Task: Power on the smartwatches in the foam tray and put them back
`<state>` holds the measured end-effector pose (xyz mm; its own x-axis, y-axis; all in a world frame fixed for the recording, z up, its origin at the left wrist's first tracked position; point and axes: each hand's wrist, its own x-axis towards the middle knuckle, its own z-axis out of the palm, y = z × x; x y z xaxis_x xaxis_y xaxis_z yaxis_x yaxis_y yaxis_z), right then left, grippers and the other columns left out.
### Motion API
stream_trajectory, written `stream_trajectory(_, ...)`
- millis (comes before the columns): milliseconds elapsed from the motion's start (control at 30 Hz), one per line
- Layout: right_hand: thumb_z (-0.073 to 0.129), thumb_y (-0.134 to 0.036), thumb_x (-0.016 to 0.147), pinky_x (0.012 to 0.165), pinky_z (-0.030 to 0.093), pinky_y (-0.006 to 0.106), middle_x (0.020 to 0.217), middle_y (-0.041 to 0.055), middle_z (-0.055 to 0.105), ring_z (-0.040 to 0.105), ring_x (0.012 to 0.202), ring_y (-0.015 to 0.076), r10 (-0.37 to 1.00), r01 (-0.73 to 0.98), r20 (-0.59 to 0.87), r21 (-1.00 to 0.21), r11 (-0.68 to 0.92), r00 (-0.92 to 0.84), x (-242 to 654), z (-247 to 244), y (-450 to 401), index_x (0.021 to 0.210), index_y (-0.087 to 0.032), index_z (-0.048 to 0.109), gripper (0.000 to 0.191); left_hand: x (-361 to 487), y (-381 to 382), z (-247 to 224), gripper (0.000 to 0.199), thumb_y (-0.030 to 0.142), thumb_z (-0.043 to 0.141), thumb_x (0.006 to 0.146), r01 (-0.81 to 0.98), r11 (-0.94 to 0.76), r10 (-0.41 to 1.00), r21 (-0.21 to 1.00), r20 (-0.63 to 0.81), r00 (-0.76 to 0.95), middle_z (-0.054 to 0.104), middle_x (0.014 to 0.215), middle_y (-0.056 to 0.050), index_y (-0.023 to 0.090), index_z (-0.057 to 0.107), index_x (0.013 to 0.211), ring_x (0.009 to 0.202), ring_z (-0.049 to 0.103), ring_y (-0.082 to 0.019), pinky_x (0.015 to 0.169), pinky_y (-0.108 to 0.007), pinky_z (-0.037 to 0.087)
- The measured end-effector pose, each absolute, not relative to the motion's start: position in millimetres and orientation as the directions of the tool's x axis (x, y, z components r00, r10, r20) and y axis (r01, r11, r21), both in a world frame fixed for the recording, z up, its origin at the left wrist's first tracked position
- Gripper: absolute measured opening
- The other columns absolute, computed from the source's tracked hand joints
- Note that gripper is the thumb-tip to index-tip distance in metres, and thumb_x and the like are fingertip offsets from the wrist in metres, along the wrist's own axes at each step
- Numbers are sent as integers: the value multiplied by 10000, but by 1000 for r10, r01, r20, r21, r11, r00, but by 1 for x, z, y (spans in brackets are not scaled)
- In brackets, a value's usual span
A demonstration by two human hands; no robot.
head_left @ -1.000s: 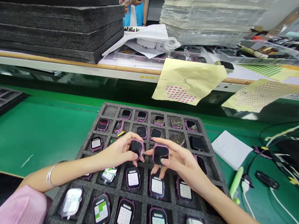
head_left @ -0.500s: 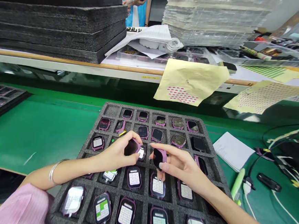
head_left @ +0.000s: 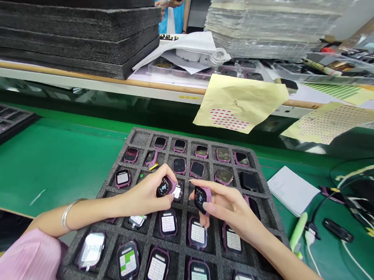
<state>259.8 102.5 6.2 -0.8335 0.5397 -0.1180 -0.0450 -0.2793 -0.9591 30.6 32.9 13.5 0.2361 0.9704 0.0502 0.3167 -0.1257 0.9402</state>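
Note:
A dark grey foam tray (head_left: 178, 251) holds several purple-framed smartwatches in its compartments. Many in the nearer rows show lit white screens, one with green patches (head_left: 127, 261); the far rows look dark. Above the tray's middle, my left hand (head_left: 152, 189) pinches a purple watch (head_left: 164, 186) between thumb and fingers. To its right, my right hand (head_left: 230, 206) grips another purple watch (head_left: 201, 198) by its edges. Both held watches display a dark face with a small bluish figure. The two hands are apart.
Another foam tray (head_left: 5, 121) lies at the far left. A white paper pad (head_left: 292, 190), green pen (head_left: 298, 233), black device (head_left: 338, 230) and cables are on the right. The shelf above carries black foam (head_left: 69, 31) and stacked plastic trays (head_left: 270, 25). A person (head_left: 173, 9) stands behind.
The screens of both held watches have gone from dark to lit. My right hand's watch has turned and shifted slightly right. My left hand has barely moved.

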Motion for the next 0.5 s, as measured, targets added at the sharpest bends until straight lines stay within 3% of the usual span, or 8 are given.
stream_trajectory(500,698,-282,846,563,547,271,800,51,681,662,585,157,552,-7,-144,-965,-262,-821,261,8,103,1290,-175,571,474,29,34,13,231,62,503,748,324,-153,966,933,71,249,487,858,9,207,421,908,780,470,-137,717,-262,388)
